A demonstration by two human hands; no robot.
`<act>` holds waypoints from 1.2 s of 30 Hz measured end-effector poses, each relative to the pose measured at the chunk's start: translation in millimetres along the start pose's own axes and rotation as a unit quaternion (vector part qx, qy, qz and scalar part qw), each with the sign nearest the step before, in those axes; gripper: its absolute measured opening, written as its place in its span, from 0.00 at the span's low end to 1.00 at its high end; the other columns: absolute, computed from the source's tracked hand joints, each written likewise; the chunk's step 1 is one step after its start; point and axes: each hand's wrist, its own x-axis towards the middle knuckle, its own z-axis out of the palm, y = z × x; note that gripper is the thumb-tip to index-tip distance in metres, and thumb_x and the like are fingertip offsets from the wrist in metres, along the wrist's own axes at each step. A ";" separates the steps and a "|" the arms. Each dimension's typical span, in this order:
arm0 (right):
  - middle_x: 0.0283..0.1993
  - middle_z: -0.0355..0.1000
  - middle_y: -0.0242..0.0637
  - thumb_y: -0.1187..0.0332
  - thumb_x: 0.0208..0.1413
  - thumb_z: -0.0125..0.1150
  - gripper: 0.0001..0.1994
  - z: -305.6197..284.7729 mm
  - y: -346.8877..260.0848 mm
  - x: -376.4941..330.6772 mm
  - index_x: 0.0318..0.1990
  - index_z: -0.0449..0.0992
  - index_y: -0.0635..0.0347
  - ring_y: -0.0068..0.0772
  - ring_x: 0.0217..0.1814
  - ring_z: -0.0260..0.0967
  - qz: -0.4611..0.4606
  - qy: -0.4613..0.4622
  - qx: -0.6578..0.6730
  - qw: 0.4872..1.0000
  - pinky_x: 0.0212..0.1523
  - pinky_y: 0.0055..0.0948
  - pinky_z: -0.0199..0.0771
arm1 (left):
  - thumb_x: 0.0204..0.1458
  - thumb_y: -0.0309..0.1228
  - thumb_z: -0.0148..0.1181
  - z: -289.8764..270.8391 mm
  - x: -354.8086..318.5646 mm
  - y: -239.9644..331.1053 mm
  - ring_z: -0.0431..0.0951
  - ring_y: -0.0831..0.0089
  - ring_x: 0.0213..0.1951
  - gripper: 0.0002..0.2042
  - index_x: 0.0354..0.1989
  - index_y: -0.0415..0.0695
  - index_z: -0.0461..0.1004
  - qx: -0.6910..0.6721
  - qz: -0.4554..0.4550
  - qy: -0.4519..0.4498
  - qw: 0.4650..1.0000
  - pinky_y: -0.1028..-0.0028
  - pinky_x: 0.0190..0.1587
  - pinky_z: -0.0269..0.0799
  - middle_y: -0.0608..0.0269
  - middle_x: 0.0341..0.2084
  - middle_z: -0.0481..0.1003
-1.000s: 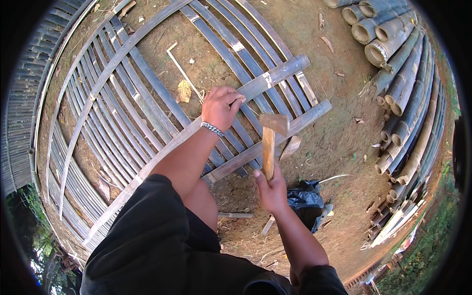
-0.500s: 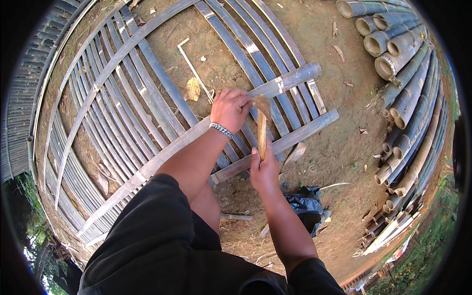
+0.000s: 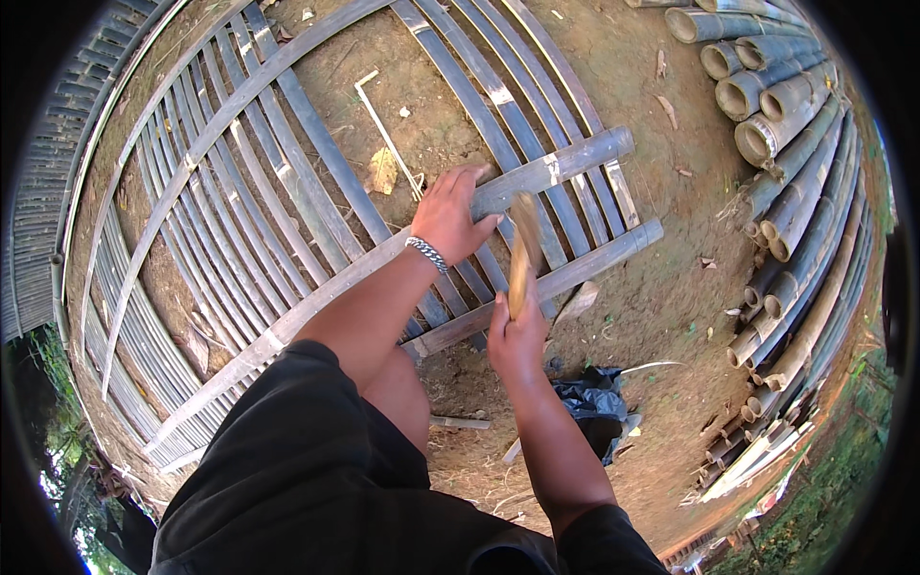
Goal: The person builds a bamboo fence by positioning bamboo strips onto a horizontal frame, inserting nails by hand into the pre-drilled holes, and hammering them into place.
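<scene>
Above the right grip [image 3: 516, 337], hammer [image 3: 522, 251] upright.

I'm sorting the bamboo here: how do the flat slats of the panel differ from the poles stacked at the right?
The slats are split, flat and grey; the poles are whole, round and tan, with hollow ends showing. The slats lie spread side by side under crossbars; the poles are piled together. Both lie on the dirt ground.

A single fisheye view from the person's head looks steeply down, close over the forearms entering from the lower edge. The grey slatted bamboo panel [image 3: 287, 211] lying on bare earth fills the upper left; stacked round bamboo poles [image 3: 795, 192] curve along the right rim.
</scene>
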 end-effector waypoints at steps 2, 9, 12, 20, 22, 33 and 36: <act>0.56 0.73 0.65 0.70 0.66 0.53 0.28 -5.9 -18.9 12.2 0.71 0.58 0.70 0.70 0.54 0.73 0.146 -0.090 -0.005 0.985 0.53 0.54 0.75 | 0.50 0.36 0.72 -0.3 -1.8 -12.1 0.74 0.52 0.61 0.35 0.67 0.42 0.64 0.028 -0.011 -0.053 0.998 0.56 0.65 0.66 0.51 0.51 0.79; 0.53 0.74 0.65 0.71 0.65 0.53 0.28 -6.4 -14.1 1.1 0.72 0.58 0.66 0.72 0.51 0.74 -0.043 0.040 0.017 0.998 0.50 0.53 0.75 | 0.53 0.32 0.68 -4.1 -1.9 -19.3 0.76 0.49 0.57 0.34 0.69 0.41 0.61 -0.051 0.006 -0.082 0.995 0.56 0.65 0.65 0.53 0.55 0.79; 0.54 0.74 0.64 0.72 0.65 0.53 0.28 0.2 -6.7 2.7 0.72 0.58 0.67 0.71 0.52 0.74 -0.002 0.023 0.004 1.000 0.50 0.52 0.75 | 0.54 0.30 0.66 -3.2 -1.8 -21.4 0.77 0.49 0.55 0.34 0.69 0.41 0.60 -0.073 0.009 -0.082 0.994 0.56 0.64 0.66 0.55 0.54 0.80; 0.53 0.74 0.66 0.74 0.62 0.55 0.30 -5.0 -32.2 2.5 0.72 0.58 0.65 0.71 0.51 0.74 -0.034 0.056 0.048 0.997 0.48 0.53 0.75 | 0.53 0.27 0.66 -7.8 -4.7 -26.0 0.78 0.47 0.54 0.33 0.68 0.41 0.61 -0.066 0.021 -0.074 0.995 0.54 0.61 0.69 0.55 0.54 0.80; 0.52 0.74 0.66 0.74 0.62 0.56 0.30 -4.3 -17.9 4.6 0.72 0.59 0.66 0.70 0.51 0.75 0.062 -0.024 -0.018 0.998 0.47 0.53 0.76 | 0.54 0.27 0.66 -5.1 -0.9 -19.6 0.78 0.47 0.54 0.33 0.68 0.41 0.60 -0.070 0.009 -0.091 0.993 0.54 0.61 0.69 0.55 0.54 0.80; 0.54 0.74 0.64 0.73 0.62 0.57 0.29 1.8 -16.5 1.5 0.70 0.61 0.69 0.69 0.51 0.75 0.033 0.014 0.016 0.999 0.49 0.49 0.77 | 0.55 0.28 0.63 -7.3 -0.6 -18.6 0.78 0.46 0.51 0.32 0.69 0.41 0.59 -0.076 0.009 -0.088 0.993 0.54 0.63 0.67 0.53 0.52 0.81; 0.54 0.74 0.64 0.73 0.62 0.57 0.28 0.4 -9.9 2.5 0.69 0.61 0.70 0.68 0.51 0.75 0.067 -0.022 0.018 0.997 0.49 0.49 0.77 | 0.55 0.28 0.62 -8.2 0.0 -17.5 0.78 0.47 0.51 0.32 0.69 0.41 0.59 -0.073 -0.002 -0.100 0.992 0.54 0.63 0.67 0.54 0.52 0.81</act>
